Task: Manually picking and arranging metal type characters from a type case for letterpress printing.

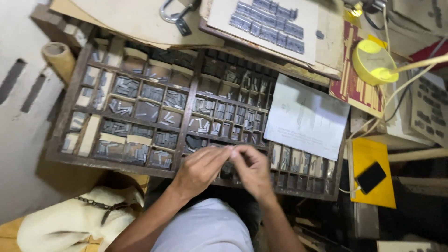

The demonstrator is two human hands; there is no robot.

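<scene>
The big thing was the wooden type case [70, 109], a wide tray split into loads of little compartments, most with grey metal sorts [126, 86] lying loose in them. A white printed sheet [308, 116] lay over the case's right side, and up top a pale board [266, 23] already carried a set block of type [268, 23], so I'd guess some setting was done. How much was left, no idea from where I stood.

Both hands were over the front edge of the case, fingertips meeting. The left hand [200, 168] was curled, the right hand [254, 170] pinched in toward it. They seemed to be working something tiny between them, but I couldn't tell what, or whether either actually had a grip.
</scene>
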